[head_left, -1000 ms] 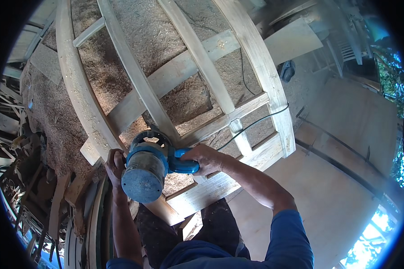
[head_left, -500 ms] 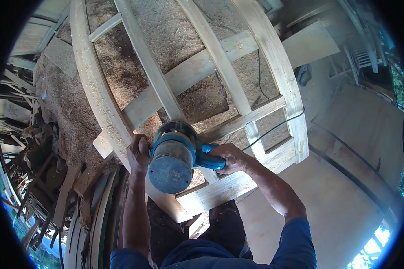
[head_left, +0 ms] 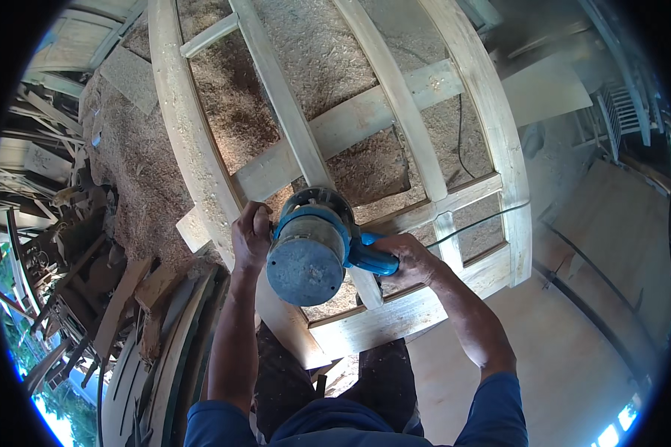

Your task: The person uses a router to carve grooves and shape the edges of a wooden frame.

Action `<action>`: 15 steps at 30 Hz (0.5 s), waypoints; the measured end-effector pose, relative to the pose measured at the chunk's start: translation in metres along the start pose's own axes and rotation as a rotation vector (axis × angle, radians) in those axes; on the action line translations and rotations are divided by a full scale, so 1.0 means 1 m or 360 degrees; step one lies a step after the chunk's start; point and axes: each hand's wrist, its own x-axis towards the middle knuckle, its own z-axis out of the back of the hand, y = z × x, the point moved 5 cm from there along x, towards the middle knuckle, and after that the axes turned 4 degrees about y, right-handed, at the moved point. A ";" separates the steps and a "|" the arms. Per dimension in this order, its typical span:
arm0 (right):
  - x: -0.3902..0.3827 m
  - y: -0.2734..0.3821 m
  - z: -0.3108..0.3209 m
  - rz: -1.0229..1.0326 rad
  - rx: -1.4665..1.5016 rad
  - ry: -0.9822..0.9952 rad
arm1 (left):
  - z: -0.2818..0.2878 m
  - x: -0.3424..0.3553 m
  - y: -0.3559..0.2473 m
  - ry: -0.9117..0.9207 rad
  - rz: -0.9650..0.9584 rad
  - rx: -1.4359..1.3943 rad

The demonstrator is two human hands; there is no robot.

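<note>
My left hand [head_left: 252,237] is closed on the side grip of a router [head_left: 306,261] with a round grey motor housing and blue collar. My right hand [head_left: 411,259] is wrapped round its blue handle [head_left: 371,253]. The router rests on a pale curved wooden lattice frame [head_left: 507,141], near the lower end of a middle slat, with its base partly hidden under the motor. A dark cable [head_left: 484,213] crosses the frame's right side.
Wood shavings [head_left: 138,190] cover the surface beneath and left of the frame. Scrap boards [head_left: 123,305] are piled at the left. Large pale sheets [head_left: 455,365] lie lower right, and a white slatted piece [head_left: 617,119] stands upper right.
The whole scene has shifted rightward in the picture. Both my hands and the router have moved slightly forward along the frame, away from my body.
</note>
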 end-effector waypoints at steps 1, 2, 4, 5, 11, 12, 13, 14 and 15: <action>0.001 0.002 0.000 0.0009 0.0004 0.0006 | 0.000 0.001 -0.005 -0.0013 -0.0048 -0.0047; 0.000 0.001 -0.001 -0.0085 -0.0022 0.0072 | 0.000 0.001 -0.005 -0.0022 -0.0045 -0.0042; -0.003 0.000 -0.003 -0.0179 -0.0054 0.0139 | -0.002 0.001 -0.003 -0.0007 -0.0038 0.0017; -0.005 0.001 -0.002 -0.0157 -0.0033 0.0120 | -0.003 -0.001 -0.003 -0.0008 -0.0040 0.0012; -0.017 0.001 -0.005 -0.0129 0.0010 0.0134 | -0.010 -0.011 0.000 0.0061 -0.0006 0.0008; -0.018 0.002 -0.005 -0.0131 0.0028 0.0137 | -0.011 -0.012 -0.001 0.0073 0.0008 -0.0038; -0.020 0.002 -0.005 -0.0129 0.0028 0.0134 | -0.012 -0.013 -0.002 0.0085 0.0019 -0.0080; -0.021 0.001 -0.004 -0.0117 0.0016 0.0134 | -0.013 -0.014 -0.002 0.0085 0.0017 -0.0078; -0.023 0.001 -0.005 -0.0105 0.0005 0.0134 | -0.015 -0.015 -0.002 0.0081 -0.0001 -0.0061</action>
